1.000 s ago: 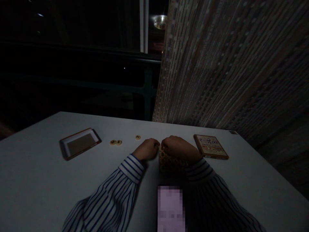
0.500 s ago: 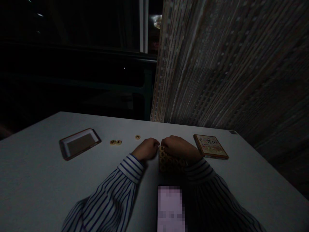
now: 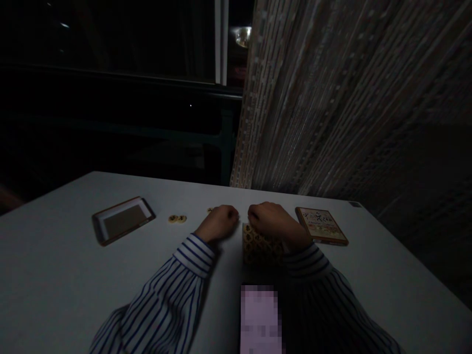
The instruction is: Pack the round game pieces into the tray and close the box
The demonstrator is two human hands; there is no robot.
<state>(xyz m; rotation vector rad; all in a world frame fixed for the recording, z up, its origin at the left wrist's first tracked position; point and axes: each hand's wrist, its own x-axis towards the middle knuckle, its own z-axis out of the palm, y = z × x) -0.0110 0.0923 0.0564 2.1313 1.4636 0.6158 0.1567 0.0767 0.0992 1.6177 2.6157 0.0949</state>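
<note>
Rows of round wooden xiangqi pieces [image 3: 258,246] with dark characters lie packed together in front of me. My right hand [image 3: 275,221] rests over the far edge of this group with its fingers curled closed, hiding some of the pieces. To the left, my left hand [image 3: 220,222] is closed too, a short gap away from the right one. Whether either hand holds anything is hidden in the dim light. Just behind the left hand a single piece [image 3: 210,210] peeks out, partly covered. Two more pieces [image 3: 177,219] lie touching farther left.
An open shallow box tray [image 3: 106,241] stands on the white table [image 3: 59,275] at left. A printed box lid [image 3: 322,225] lies at right. A phone with a blurred screen [image 3: 260,319] is nearest me. Behind the table hangs a string curtain [image 3: 313,98].
My left hand has drawn back to the left, widening the gap between my hands, and now covers part of the single piece. My right hand has risen slightly.
</note>
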